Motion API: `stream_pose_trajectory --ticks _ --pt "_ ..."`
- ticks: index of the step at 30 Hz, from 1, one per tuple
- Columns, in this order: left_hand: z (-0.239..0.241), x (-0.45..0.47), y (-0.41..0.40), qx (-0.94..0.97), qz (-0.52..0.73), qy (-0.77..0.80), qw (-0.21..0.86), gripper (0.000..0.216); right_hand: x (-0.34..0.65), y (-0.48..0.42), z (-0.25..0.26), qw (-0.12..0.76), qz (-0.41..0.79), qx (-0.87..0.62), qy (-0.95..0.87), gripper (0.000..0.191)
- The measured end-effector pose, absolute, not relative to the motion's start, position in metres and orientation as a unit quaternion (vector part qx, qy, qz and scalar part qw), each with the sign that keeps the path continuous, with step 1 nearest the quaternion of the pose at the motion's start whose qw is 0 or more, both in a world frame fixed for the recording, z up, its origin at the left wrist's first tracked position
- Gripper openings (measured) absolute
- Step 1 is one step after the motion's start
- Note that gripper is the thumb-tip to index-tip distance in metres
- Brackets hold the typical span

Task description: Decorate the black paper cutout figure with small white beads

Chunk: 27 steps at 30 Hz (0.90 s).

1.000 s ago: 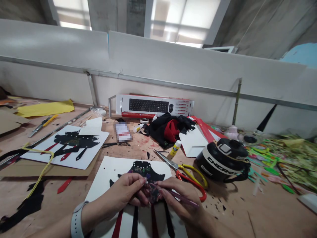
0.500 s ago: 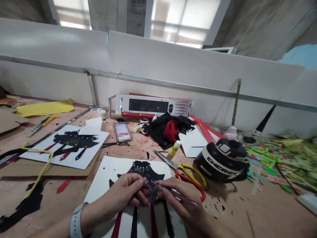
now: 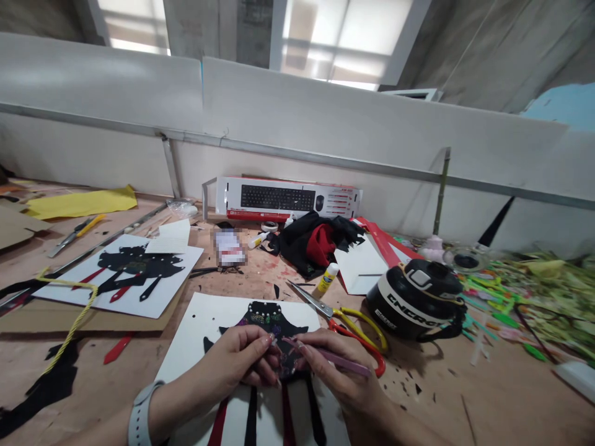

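My right hand (image 3: 337, 365) grips slim purple tweezers (image 3: 348, 363) like a pen, their tip pointing left at my other hand. Thumb and forefinger of my left hand (image 3: 246, 356) are pinched together; whatever sits between them is too small to name. Both hands are over a black felt cutout (image 3: 264, 317) with white beads along its top and coloured glitter patches. It lies on a white board (image 3: 195, 319), with red and black strips (image 3: 288, 412) running down from it. My hands partly cover the cutout's lower part.
Right of the board lie scissors (image 3: 357, 328) with yellow and red handles, a glue stick (image 3: 326, 280) and a black bottle (image 3: 409, 300). Behind are dark cloth scraps (image 3: 302, 244) and a keyboard box (image 3: 283, 199). A second decorated board (image 3: 162, 294) rests at left, near yellow cord (image 3: 69, 337).
The tweezers have turned slightly in my right hand and show a broader side. My left hand keeps its pinch almost in place. The whole view has shifted a little.
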<state>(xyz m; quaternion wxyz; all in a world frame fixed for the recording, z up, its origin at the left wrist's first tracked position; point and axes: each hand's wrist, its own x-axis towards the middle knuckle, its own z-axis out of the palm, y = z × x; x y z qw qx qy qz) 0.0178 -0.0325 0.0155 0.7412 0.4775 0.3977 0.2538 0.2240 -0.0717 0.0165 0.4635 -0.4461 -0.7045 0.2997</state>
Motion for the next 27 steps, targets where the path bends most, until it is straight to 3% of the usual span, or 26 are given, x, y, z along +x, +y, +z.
stream_pose_trajectory --ticks 10,27 --pt "0.0189 0.0180 -0.0338 0.483 0.247 0.395 0.741 0.054 0.2203 -0.0717 0.0260 0.469 0.330 -0.474 -0.668 0.012" --pt "0.0167 0.0190 -0.0319 0.476 0.242 0.382 0.754 0.053 0.2173 -0.0666 0.0181 0.506 0.541 -0.473 -0.477 0.021"
